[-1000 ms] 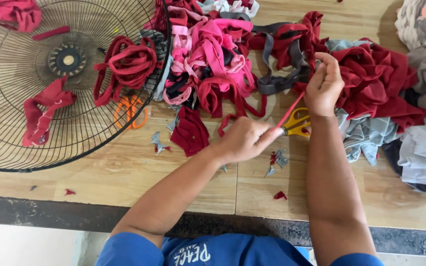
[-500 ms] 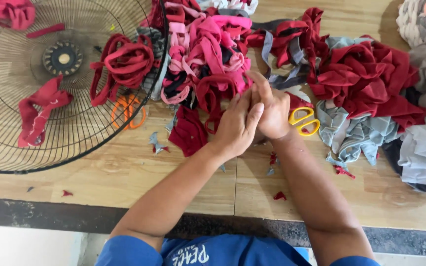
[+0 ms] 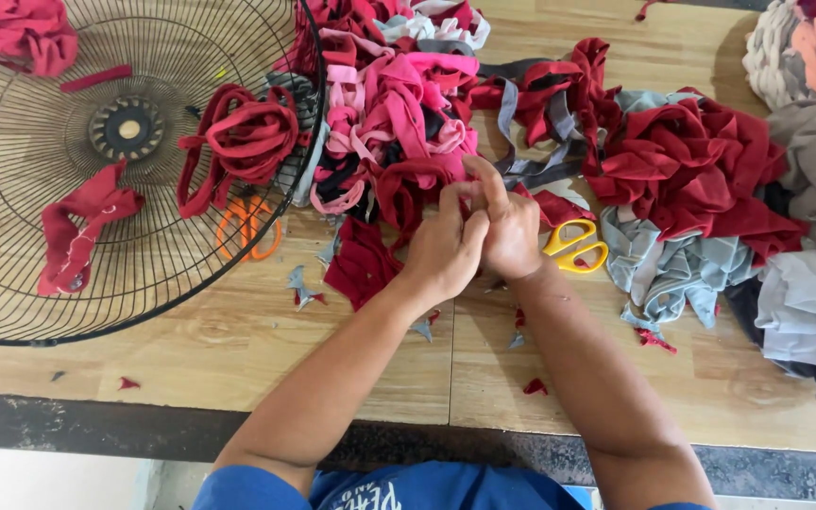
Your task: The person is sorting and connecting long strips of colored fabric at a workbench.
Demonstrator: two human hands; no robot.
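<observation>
Red strip of cloth (image 3: 417,184) is what both hands work on: the left hand (image 3: 446,250) and the right hand (image 3: 512,236) are pressed side by side, fingers curled and pinching its end between them, knuckles touching. The strip seems held this tightly so that it can be pulled taut or knotted; which of the two I cannot tell, as the fingers hide the pinched part. From the grip the strip runs away from the person and a little to the left, its long axis pointing into the heap of pink and red strips (image 3: 399,104) just beyond the hands.

Yellow-handled scissors (image 3: 573,247) lie on the wooden surface (image 3: 238,331) just right of the grip, handles toward the right hand, likely set there within easy reach. Left of the grip, well apart, orange-handled scissors (image 3: 247,227) lie under the rim of a black wire fan guard (image 3: 68,283), which holds a few red loops. Right of the grip sits a heap of dark red and grey cloth (image 3: 701,179). Small cloth snippets (image 3: 299,288) dot the surface nearer the person than the grip.
</observation>
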